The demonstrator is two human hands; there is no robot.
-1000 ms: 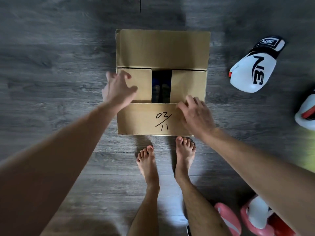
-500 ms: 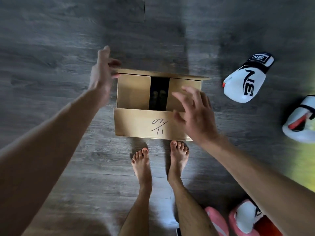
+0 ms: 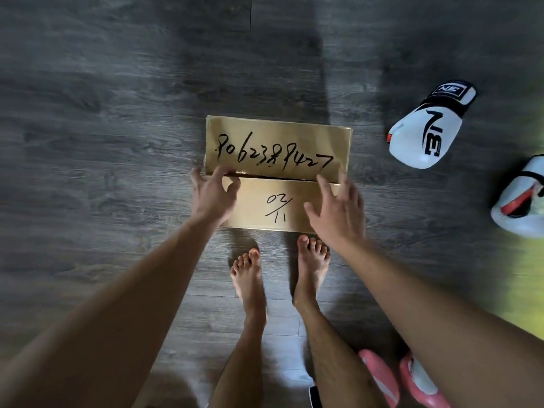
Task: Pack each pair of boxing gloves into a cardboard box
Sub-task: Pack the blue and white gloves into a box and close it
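- Cardboard box (image 3: 278, 175): we log it at the centre of the grey wood-plank floor (image 3: 103, 119), just beyond two bare feet (image 3: 248, 278). Both long top flaps lie folded down and meet at a dark seam across the middle. The far flap carries a long handwritten number in black marker; the near flap reads "02/11".
- Left hand (image 3: 210, 195): we find it at the box's 9 o'clock end, fingers spread and loose, fingertips resting on the seam where the flaps meet. It clasps nothing.
- Right hand (image 3: 335, 210): at the box's 4 o'clock corner, fingers splayed, forefinger reaching the seam near the far flap's edge. It is unclenched and empty; we cannot tell whether the palm presses on the near flap.
- White boxing glove (image 3: 426, 128): at 2 o'clock from the box, well apart, lying on the floor, black cuff pointing away, black lettering on its back.
- Second white glove (image 3: 521, 198): at 3 o'clock, cut by the frame edge, red trim showing.
- Pink gloves (image 3: 379, 378): at 5 o'clock, near the bottom edge, partly hidden behind the right forearm and leg.
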